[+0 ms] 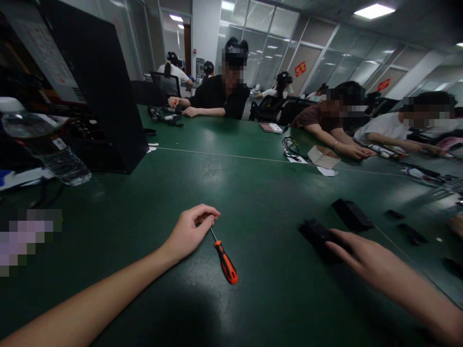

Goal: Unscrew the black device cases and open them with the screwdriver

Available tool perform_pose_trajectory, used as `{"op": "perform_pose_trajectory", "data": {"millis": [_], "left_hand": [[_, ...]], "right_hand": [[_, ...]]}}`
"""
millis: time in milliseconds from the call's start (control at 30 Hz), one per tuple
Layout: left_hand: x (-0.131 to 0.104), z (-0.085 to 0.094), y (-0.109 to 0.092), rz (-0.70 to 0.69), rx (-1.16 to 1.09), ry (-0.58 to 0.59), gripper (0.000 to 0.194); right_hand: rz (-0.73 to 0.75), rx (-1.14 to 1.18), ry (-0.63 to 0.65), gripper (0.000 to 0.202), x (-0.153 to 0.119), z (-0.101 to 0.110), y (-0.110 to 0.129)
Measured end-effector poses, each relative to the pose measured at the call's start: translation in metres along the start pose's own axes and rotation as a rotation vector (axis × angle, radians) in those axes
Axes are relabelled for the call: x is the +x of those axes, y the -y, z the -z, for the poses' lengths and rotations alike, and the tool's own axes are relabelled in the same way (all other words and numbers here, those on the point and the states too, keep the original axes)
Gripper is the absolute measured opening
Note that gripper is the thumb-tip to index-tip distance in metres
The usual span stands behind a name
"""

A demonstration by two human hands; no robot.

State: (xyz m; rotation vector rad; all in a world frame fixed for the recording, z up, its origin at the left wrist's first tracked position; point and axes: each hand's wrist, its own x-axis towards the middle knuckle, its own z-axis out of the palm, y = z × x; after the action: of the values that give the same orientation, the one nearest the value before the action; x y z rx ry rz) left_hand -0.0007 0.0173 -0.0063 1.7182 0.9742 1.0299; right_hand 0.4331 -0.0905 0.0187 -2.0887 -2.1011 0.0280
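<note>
The printed label (45, 53) on a computer case (97, 72), upper left, is too blurred to read. A broad stretch of green table (267, 197) separates a screwdriver (227, 264), handle toward the viewer, from a black box (317, 234) at right. The left hand (191, 226) curls over the screwdriver's tip; whether it grips, I cannot tell. The right hand (358, 248) grasps the black box, near a second box (352, 215).

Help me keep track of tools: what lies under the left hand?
The screwdriver has its shaft reaching the left hand; the tip and anything beneath the palm are covered.
</note>
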Motion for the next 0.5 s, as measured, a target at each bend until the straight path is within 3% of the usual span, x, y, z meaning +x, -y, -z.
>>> {"op": "perform_pose_trajectory", "data": {"millis": [100, 267, 400, 500], "left_hand": [[0.002, 0.001, 0.003, -0.068, 0.066, -0.031, 0.018], [0.002, 0.002, 0.001, -0.169, 0.162, -0.055, 0.032], [0.004, 0.004, 0.0, -0.16, 0.21, -0.052, 0.033], [0.006, 0.005, 0.0, -0.128, 0.23, -0.035, 0.023]], "right_hand": [[0.141, 0.064, 0.116, 0.052, 0.032, -0.004, 0.088], [0.475, 0.066, 0.02, 0.05, 0.049, -0.01, 0.197], [0.683, 0.091, 0.05, 0.043, 0.035, -0.02, 0.241], [0.669, 0.077, 0.028, 0.036, 0.022, -0.034, 0.25]]}}
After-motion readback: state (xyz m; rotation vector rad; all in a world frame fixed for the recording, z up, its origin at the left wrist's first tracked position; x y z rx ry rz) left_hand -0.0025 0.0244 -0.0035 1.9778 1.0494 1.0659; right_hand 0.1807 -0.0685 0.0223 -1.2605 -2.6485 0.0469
